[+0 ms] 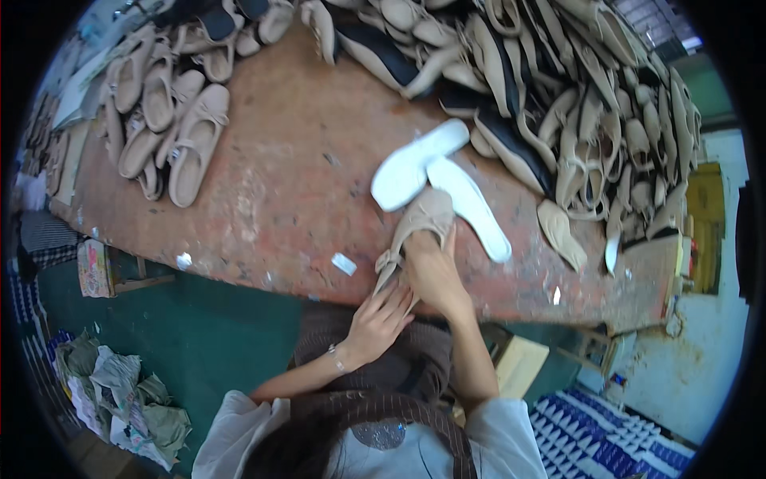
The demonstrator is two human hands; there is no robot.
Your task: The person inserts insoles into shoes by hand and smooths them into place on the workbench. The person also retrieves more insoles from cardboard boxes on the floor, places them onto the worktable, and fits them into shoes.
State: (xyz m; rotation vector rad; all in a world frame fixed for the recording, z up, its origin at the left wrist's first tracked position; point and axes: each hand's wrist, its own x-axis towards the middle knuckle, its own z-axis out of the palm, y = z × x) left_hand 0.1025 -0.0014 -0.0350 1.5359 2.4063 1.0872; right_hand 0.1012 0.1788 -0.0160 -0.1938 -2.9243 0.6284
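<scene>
A beige flat shoe [427,214] with a bow lies near the table's front edge, its toe pointing away from me. My right hand [435,275] reaches into its opening; one finger runs along the outer right side and the others are hidden inside. At the heel end, my left hand [377,326] has its fingers bent over the shoe's edge. Just beyond the toe are two white insole-shaped pieces: one white insole [415,164] slants to the upper right, and the other insole [475,211] lies to the right of the shoe.
A big heap of beige shoes [511,152] with dark soles covers the table's right and far side. More finished-looking shoes [199,148] stand at the left. A single beige piece [561,234] and a small white scrap [344,264] lie on the worn table [279,191]. Crumpled paper [124,399] sits on the floor.
</scene>
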